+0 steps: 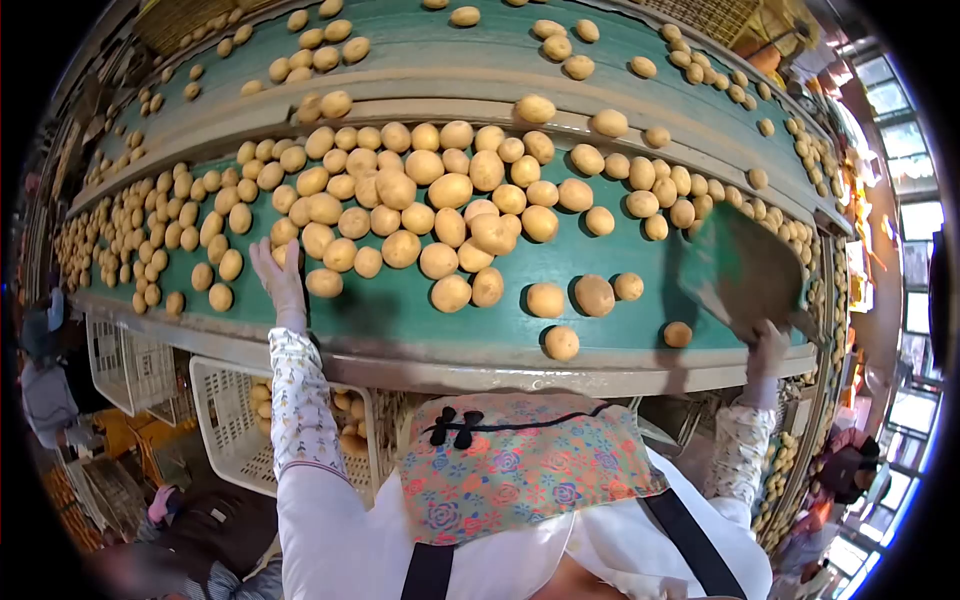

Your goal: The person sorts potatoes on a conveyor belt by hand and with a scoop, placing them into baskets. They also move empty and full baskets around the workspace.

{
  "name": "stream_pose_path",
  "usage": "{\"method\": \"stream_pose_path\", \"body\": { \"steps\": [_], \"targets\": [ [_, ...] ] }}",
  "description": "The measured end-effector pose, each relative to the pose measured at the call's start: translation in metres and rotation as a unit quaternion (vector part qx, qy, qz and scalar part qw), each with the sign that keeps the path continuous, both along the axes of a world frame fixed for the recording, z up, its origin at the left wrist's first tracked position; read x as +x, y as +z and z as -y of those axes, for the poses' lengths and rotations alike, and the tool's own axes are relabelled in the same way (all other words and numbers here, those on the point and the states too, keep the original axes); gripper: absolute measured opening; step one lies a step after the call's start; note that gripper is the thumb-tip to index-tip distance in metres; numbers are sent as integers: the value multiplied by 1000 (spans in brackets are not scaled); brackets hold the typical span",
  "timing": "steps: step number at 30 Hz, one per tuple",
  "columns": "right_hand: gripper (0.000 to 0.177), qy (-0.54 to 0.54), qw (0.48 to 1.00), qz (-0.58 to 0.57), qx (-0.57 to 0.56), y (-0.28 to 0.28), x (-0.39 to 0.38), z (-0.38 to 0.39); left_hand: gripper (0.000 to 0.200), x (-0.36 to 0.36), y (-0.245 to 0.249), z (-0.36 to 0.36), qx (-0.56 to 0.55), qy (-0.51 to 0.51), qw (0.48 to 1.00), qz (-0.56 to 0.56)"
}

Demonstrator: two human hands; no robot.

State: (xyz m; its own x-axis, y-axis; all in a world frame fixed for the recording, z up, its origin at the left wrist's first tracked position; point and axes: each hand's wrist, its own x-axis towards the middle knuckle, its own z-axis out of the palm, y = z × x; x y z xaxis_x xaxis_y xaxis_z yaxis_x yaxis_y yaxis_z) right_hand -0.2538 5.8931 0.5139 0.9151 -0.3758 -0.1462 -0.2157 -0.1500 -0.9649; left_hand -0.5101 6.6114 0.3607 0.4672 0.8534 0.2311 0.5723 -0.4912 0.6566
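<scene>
Potatoes [450,190] are lying in a thick heap across the middle of the green belt [625,330], some resting on others, and are crowding up to the divider [450,105], on whose top a few more are sitting. Beyond it, a far belt [430,38] is holding scattered ones. At the heap's left end, the left hand [281,284] is holding its fingers spread; whether it is touching a potato, one cannot tell. The right hand [769,350] is gripping a broad scoop [755,275] over the belt's right part. Loose potatoes are lying between heap and scoop, with bare belt showing around them and along the near rail [560,378]. Below that, a white crate [215,400] is holding potatoes.
</scene>
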Motion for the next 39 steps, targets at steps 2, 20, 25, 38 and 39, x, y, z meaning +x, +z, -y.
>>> {"method": "stream_pose_path", "body": {
  "steps": [2, 20, 25, 38, 39],
  "targets": [
    [8, 22, 984, -170, 43, -69, -13, 185, 55, 40, 0, 4, -24, 44, 998, 46],
    [26, 575, 747, 266, -203, -142, -65, -380, 86, 67, 71, 118, -42, -210, 976, -27],
    [22, 605, 738, 271, -126, -119, -96, -448, 88, 61, 109, 70, 2, -187, 982, 27],
    [39, 761, 581, 287, 37, 44, -326, -729, 56, -259, 168, -82, 238, 112, 965, 5],
    [44, 762, 585, 268, 75, 45, -345, -743, 52, -281, 166, -90, 149, 158, 975, 49]
  ]
}}
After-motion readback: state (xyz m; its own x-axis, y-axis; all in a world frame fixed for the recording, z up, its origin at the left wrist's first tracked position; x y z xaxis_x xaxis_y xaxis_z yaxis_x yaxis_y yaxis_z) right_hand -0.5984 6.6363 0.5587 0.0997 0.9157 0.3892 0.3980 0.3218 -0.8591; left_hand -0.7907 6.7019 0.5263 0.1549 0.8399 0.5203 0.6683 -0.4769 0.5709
